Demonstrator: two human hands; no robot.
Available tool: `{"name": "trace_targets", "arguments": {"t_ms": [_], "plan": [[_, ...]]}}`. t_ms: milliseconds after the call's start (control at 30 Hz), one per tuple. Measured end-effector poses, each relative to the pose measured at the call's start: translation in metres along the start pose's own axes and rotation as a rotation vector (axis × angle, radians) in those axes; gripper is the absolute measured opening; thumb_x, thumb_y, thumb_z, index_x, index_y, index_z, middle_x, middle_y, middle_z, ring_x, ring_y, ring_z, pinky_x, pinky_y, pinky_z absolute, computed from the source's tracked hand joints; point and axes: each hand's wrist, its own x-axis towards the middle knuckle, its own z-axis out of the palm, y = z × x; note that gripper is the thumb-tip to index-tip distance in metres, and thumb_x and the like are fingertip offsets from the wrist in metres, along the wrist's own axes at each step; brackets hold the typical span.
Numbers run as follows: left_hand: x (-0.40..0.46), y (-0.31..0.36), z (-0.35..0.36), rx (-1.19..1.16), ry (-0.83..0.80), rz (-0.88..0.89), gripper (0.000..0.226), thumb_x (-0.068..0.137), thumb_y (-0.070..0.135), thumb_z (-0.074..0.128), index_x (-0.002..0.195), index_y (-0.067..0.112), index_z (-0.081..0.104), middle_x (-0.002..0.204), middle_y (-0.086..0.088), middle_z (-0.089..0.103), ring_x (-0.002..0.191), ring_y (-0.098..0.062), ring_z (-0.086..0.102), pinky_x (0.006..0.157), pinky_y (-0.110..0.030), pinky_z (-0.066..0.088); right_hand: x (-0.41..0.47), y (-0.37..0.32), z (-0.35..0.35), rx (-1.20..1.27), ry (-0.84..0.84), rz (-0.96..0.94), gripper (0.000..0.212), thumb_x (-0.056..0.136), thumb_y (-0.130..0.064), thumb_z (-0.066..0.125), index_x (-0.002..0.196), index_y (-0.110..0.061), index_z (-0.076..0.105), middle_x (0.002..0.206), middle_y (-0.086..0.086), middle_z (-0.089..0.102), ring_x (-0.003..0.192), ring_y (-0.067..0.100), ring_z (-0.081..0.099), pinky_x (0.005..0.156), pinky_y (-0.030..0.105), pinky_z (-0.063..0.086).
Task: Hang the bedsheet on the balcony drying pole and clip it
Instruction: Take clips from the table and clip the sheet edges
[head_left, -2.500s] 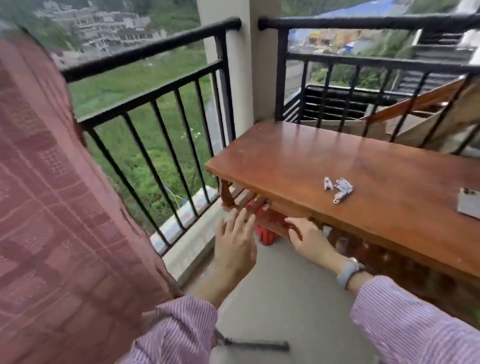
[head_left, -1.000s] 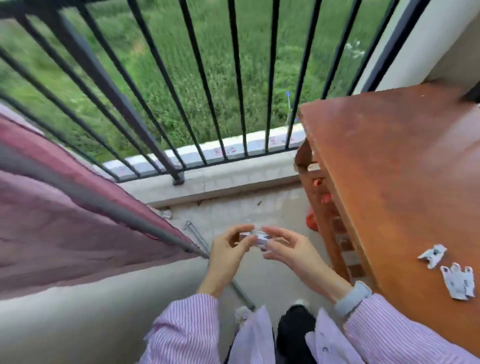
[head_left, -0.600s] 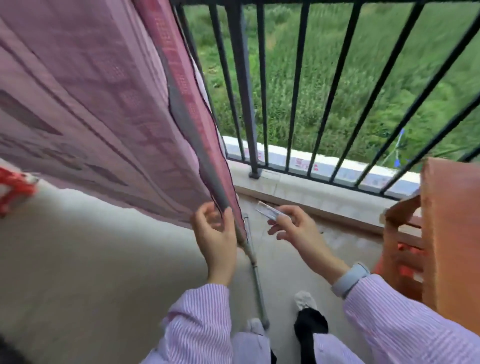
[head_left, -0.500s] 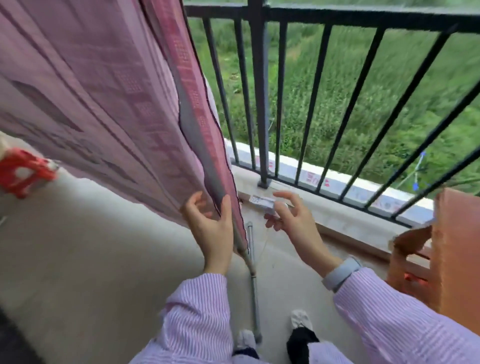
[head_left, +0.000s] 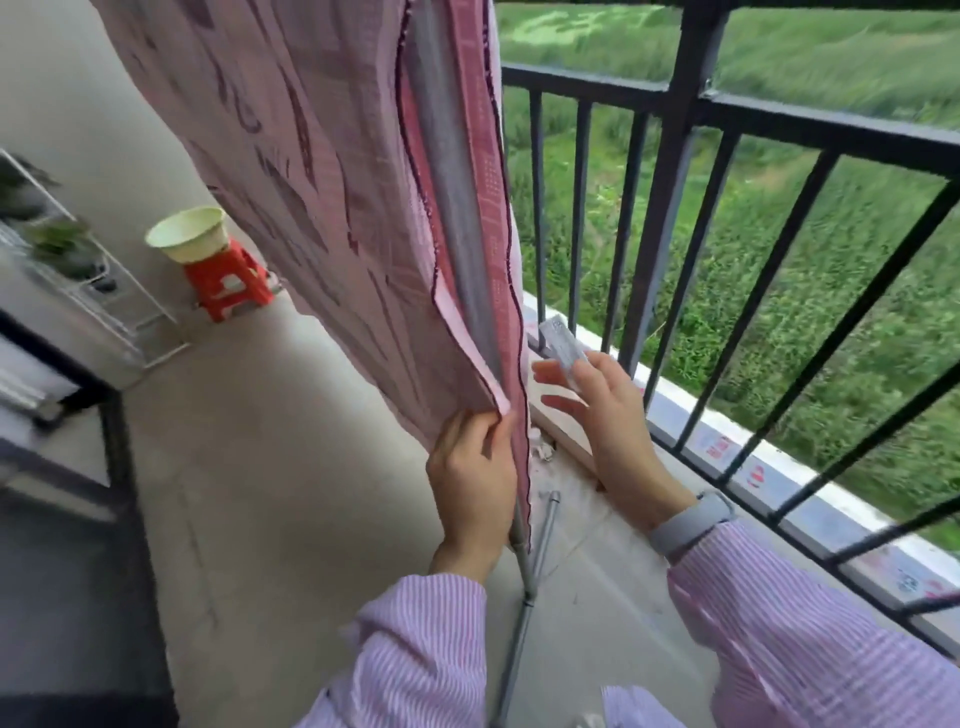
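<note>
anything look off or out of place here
Nothing is spilled or damaged. One oddity: a grey metal rod lies loose on the balcony floor, just beyond the left hand gripping the pink bedsheet. The right hand holds a clip, not yet on the sheet.

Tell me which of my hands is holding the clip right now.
The right hand, nearer the railing, pinches the white clip; the left hand grips the bedsheet edge instead.

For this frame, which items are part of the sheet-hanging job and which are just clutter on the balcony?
In use:
pink bedsheet, gripped by left hand
drying pole
clip, pinched in right hand

Lying about:
red stool
pale basin
wire rack
balcony railing
</note>
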Motion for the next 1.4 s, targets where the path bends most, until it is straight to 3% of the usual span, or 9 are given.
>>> {"name": "trace_targets", "arguments": {"t_ms": [100,267,500,667,833,1100,1200,1300,1400], "plan": [[0.004,0.008,0.011,0.062,-0.095,0.028,0.015,0.084,0.017,0.057,0.072,0.008,0.061,0.072,-0.010,0.062,0.067,-0.025,0.054,0.059,-0.031,0.041,0.006,-0.008,-0.003,0.103,-0.090,0.000,0.025,0.084,-0.024,0.040,0.098,-0.007,0.051,0.101,0.004,0.066,0.091,0.006,0.065,0.075,0.018,0.052],[0.014,0.012,0.015,0.073,-0.026,0.006,0.004,0.082,0.005,0.061,0.079,0.004,0.063,0.091,-0.012,0.061,0.079,-0.012,0.050,0.070,-0.015,0.032,0.018,-0.018,0.000,0.185,-0.210,0.015,0.024,0.085,-0.024,0.034,0.091,-0.011,0.053,0.104,0.006,0.066,0.104,0.020,0.061,0.083,0.023,0.050],[0.011,0.019,0.019,-0.166,0.047,-0.098,0.022,0.085,0.015,0.061,0.107,0.013,0.059,0.102,-0.002,0.066,0.092,-0.014,0.061,0.081,-0.024,0.048,0.023,-0.006,0.004,0.165,-0.316,0.081,0.049,0.081,-0.031,0.038,0.110,0.008,0.045,0.105,0.011,0.069,0.106,0.025,0.061,0.090,0.035,0.046],[0.015,0.026,0.015,-0.118,0.139,-0.066,0.014,0.086,0.011,0.058,0.097,0.008,0.067,0.086,0.000,0.067,0.074,-0.002,0.059,0.069,-0.006,0.043,0.021,-0.009,0.004,0.126,-0.330,0.083,0.055,0.082,-0.035,0.035,0.110,0.010,0.047,0.102,0.010,0.070,0.105,0.026,0.060,0.094,0.040,0.045],[0.017,0.027,0.004,-0.236,0.083,-0.146,0.018,0.088,0.006,0.054,0.072,0.009,0.059,0.058,0.011,0.054,0.057,0.007,0.051,0.054,-0.004,0.035,0.021,-0.013,0.007,0.057,-0.245,0.048,0.029,0.090,-0.017,0.044,0.118,-0.011,0.043,0.084,0.002,0.067,0.086,0.019,0.063,0.084,0.037,0.050],[0.020,0.014,-0.004,-0.266,-0.010,-0.143,0.012,0.088,0.010,0.056,0.086,0.008,0.068,0.075,0.003,0.068,0.069,-0.002,0.059,0.065,-0.012,0.045,0.017,-0.023,0.030,-0.103,-0.268,-0.193,0.063,0.090,0.001,0.041,0.136,-0.036,0.020,0.117,-0.003,0.053,0.076,0.022,0.053,0.068,0.040,0.056],[0.019,0.015,-0.005,-0.273,-0.025,-0.156,0.014,0.087,0.013,0.058,0.092,0.007,0.070,0.082,-0.001,0.072,0.072,-0.001,0.062,0.067,-0.009,0.046,0.020,-0.024,0.032,-0.162,-0.220,-0.137,0.031,0.089,-0.016,0.054,0.115,-0.019,0.037,0.085,-0.001,0.049,0.073,0.016,0.053,0.067,0.042,0.055],[0.019,0.016,-0.006,-0.302,-0.055,-0.199,0.016,0.086,0.015,0.060,0.096,0.008,0.070,0.083,0.005,0.069,0.073,0.009,0.061,0.070,-0.006,0.046,0.022,-0.024,0.035,-0.230,-0.182,-0.096,0.034,0.074,-0.034,0.068,0.086,-0.015,0.042,0.075,0.005,0.045,0.070,0.021,0.049,0.068,0.050,0.051],[0.019,0.015,-0.007,-0.295,-0.041,-0.186,0.014,0.085,0.010,0.060,0.093,0.007,0.071,0.079,0.005,0.069,0.070,0.006,0.061,0.068,-0.009,0.047,0.022,-0.023,0.037,-0.237,-0.143,-0.143,0.018,0.081,-0.022,0.060,0.079,-0.009,0.048,0.069,0.012,0.049,0.063,0.023,0.050,0.063,0.055,0.049]]}}
